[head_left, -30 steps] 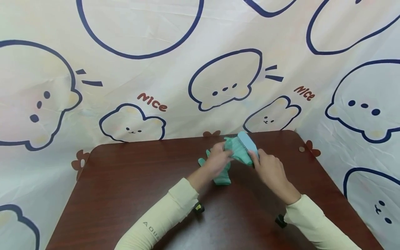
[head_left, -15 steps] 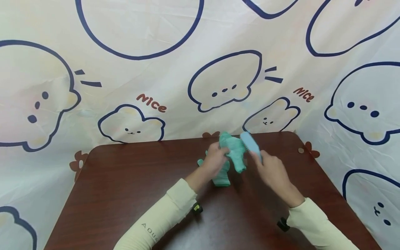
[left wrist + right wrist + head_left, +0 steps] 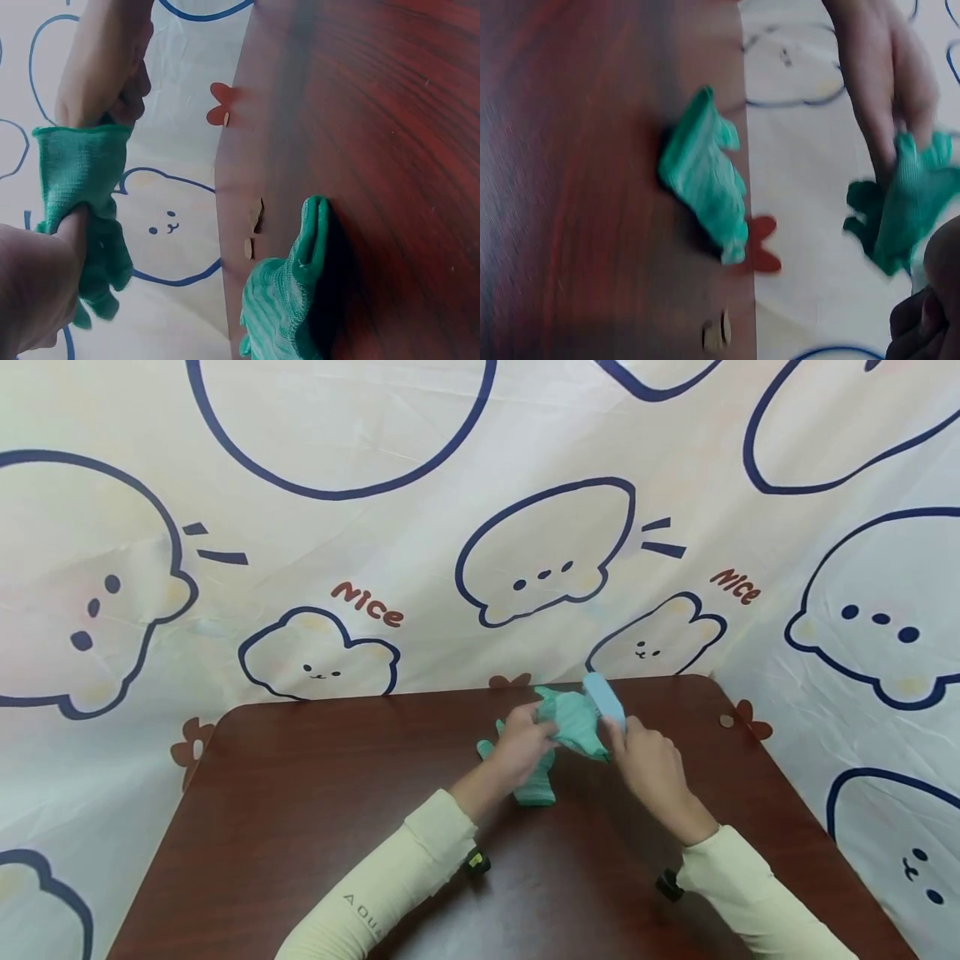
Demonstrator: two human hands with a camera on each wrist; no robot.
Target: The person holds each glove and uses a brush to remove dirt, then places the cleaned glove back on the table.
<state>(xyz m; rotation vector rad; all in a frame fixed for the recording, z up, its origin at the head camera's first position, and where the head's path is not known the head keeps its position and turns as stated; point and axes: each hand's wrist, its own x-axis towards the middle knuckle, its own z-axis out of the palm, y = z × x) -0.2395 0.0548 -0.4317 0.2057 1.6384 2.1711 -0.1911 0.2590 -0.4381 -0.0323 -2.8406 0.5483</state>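
Note:
My left hand (image 3: 521,747) pinches a green knitted glove (image 3: 573,720) held up over the far part of the table. In the left wrist view its cuff end lies towards my right hand, and the glove fingers (image 3: 105,304) hang limp. My right hand (image 3: 655,777) grips a light blue brush (image 3: 604,700), tilted along the glove's right side. Whether its bristles touch the knit I cannot tell. A second green glove (image 3: 536,783) lies on the table under my left hand, partly hidden by it in the head view.
The dark brown table (image 3: 322,827) reaches back to a printed cloth wall (image 3: 420,552). Small brown flakes (image 3: 256,216) lie near its far edge. A black strap device (image 3: 477,861) sits under the left wrist, another black device (image 3: 670,885) under the right.
Half a second ago the held glove hung down with the brush apart from it. Now it is swung up to the right, close against the brush. The glove on the table stays put.

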